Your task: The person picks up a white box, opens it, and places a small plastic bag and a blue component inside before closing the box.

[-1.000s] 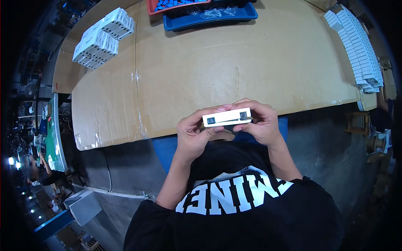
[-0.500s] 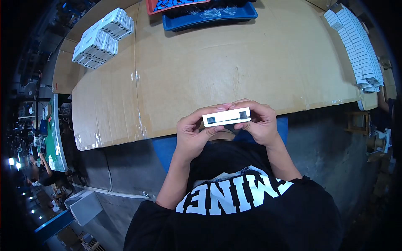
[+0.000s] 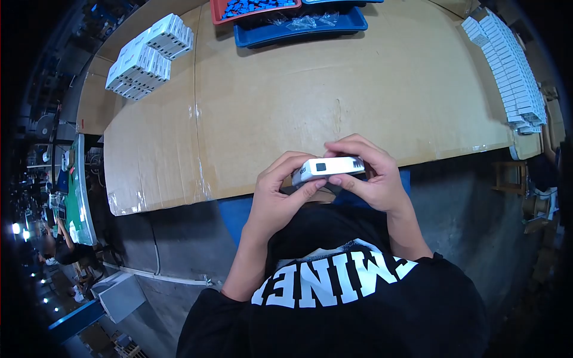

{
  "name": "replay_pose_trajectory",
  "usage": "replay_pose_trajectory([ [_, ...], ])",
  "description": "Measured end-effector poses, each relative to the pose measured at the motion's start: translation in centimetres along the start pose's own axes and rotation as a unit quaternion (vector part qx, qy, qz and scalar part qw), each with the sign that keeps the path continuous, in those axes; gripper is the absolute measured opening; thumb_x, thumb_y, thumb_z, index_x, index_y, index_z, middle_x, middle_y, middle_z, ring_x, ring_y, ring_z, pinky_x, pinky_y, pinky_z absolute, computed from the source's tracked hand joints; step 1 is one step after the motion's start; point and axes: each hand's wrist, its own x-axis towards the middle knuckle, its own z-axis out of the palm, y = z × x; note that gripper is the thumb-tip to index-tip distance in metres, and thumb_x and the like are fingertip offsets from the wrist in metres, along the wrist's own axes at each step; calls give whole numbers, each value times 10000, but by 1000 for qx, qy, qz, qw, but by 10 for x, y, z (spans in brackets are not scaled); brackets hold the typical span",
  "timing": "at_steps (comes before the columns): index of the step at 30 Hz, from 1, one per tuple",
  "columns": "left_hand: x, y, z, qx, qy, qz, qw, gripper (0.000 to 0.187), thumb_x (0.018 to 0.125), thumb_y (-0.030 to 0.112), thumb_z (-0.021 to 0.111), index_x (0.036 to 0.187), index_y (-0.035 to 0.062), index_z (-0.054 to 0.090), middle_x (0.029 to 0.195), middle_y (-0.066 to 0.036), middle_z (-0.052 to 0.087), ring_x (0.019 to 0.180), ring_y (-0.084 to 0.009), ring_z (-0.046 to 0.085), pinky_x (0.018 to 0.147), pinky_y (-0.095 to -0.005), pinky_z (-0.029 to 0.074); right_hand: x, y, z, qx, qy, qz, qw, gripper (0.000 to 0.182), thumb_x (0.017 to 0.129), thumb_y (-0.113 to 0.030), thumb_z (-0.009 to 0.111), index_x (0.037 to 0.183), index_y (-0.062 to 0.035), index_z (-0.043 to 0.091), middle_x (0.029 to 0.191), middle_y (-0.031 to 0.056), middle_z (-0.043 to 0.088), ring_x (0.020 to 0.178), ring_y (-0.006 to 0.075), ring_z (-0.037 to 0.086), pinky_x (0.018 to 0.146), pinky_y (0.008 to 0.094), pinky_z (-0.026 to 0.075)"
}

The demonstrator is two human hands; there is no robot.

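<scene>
A small white box-shaped plastic casing [image 3: 335, 166] is between my hands, just off the table's front edge. Its long side faces up toward me, showing one dark square opening and dark slots near the right end. My left hand [image 3: 276, 190] grips the left end, thumb below and fingers along the far side. The right end is pinched by my right hand [image 3: 378, 178], its thumb on the near lower edge and fingers over the far side. The casing's underside and what may be inside it are hidden.
Similar white units stand stacked at the table's left [image 3: 138, 70] and in a long row at right [image 3: 507, 71]. At the back are a red tray [image 3: 224, 19] of small blue parts and a blue tray [image 3: 256, 40] with clear plastic. Another person [image 3: 67, 247] sits far left.
The casing has been turned in my hands, so one square opening shows instead of two, and the gap along its side no longer shows. My right fingers have shifted on it.
</scene>
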Motion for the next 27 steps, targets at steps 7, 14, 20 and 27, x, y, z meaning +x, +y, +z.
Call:
replay_pose_trajectory([
  [7, -5, 5, 10, -107, 48, -7, 993, 379, 862, -9, 799, 1216, -20, 665, 1154, -104, 708, 1089, -178, 679, 957, -304, 534, -4, 12, 6, 79, 7, -37, 996, 367, 864, -42, 813, 1203, 18, 688, 1151, 106, 678, 1049, 179, 661, 904, 309, 535],
  [14, -9, 1, 14, -197, 60, -1, 979, 355, 876, -67, 759, 1216, -29, 665, 1196, -127, 694, 1095, -186, 678, 955, -311, 559, -4, 4, 6, 43, -17, -79, 996, 360, 850, 8, 809, 1187, 29, 683, 1164, 145, 714, 1039, 196, 701, 879, 299, 568],
  [20, -12, -4, 2, -88, 19, 76, 993, 347, 884, -47, 771, 1211, -46, 653, 1149, -143, 707, 1041, -184, 696, 891, -293, 585, -10, 12, 8, 71, -15, -82, 994, 352, 855, 14, 804, 1184, 34, 680, 1149, 143, 727, 1047, 188, 709, 894, 294, 571],
  [27, -3, 11, -2, -22, 50, 27, 998, 313, 835, -31, 802, 1133, -16, 706, 1067, -106, 731, 989, -160, 705, 885, -288, 565, 0, 1, 11, 14, -2, -44, 999, 351, 887, -85, 803, 1200, 11, 676, 1112, 114, 717, 1022, 162, 691, 852, 275, 547],
])
